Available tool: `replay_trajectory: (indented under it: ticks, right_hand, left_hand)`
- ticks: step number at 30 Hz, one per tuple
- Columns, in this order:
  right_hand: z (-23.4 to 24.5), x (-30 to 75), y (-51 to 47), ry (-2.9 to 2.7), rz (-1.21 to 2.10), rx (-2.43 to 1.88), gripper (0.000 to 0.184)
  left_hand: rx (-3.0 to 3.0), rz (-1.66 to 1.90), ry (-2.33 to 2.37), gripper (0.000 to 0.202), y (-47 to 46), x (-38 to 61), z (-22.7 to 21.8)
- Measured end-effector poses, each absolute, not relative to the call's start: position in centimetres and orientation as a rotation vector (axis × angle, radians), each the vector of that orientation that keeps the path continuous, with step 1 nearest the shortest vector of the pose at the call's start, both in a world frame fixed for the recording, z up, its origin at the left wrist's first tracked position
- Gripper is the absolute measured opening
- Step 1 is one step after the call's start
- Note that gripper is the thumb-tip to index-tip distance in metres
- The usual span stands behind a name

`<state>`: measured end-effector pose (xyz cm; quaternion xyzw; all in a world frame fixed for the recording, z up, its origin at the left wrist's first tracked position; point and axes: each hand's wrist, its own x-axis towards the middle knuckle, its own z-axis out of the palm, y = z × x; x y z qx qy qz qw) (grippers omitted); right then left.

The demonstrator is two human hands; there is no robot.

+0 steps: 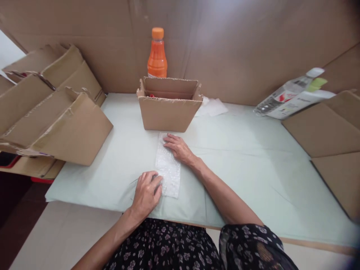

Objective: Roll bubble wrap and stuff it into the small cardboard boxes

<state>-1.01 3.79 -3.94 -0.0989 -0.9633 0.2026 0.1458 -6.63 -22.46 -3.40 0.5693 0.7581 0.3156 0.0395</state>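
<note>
A narrow strip of bubble wrap lies flat on the pale cloth in front of me. My right hand rests on its far end, palm down, fingers stretched out and lying flat. By the near left edge of the strip is my left hand, its fingers loosely bent and apart, the tips touching the wrap. Just left of that hand a thin dark line shows on the cloth; I cannot make out what it is. Beyond the strip stands an open cardboard box with something red inside, mostly hidden by the front wall.
An orange bottle stands behind the box. Crumpled white sheets lie beside it. Divided cardboard bins fill the left. A clear plastic bottle leans at the back right, near cardboard panels. Cardboard walls the back.
</note>
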Motion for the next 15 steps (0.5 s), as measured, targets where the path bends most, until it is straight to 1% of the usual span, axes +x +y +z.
replay_trajectory:
  ticks: [3, 6, 9, 12, 13, 15]
  right_hand:
    - [-3.4, -1.0, 3.5, -2.754, 0.559, -0.335, 0.039]
    - [-2.5, 1.3, 2.8, -2.700, 0.541, -0.448, 0.034]
    - [-1.4, 6.1, 0.6, -2.731, 0.540, -0.408, 0.041]
    - [-0.7, 10.4, -3.1, -2.889, 0.479, -0.239, 0.052]
    - [-0.7, 11.3, -4.5, -2.931, 0.438, -0.197, 0.053]
    - [-1.1, 12.0, -6.8, -2.946, 0.379, -0.168, 0.046]
  left_hand:
    - [1.753, 0.976, 2.325, 0.028, -23.2, -6.7, -3.2]
    - [1.779, 1.062, 2.261, 0.025, -24.4, -6.9, -2.6]
    - [1.792, 1.159, 2.156, 0.028, -25.3, -7.4, -1.9]
    - [1.795, 1.183, 2.044, 0.041, -25.4, -8.1, -1.9]
    - [1.794, 1.167, 2.009, 0.047, -25.2, -8.3, -2.0]
    - [1.765, 1.114, 1.962, 0.060, -24.7, -8.7, -2.3]
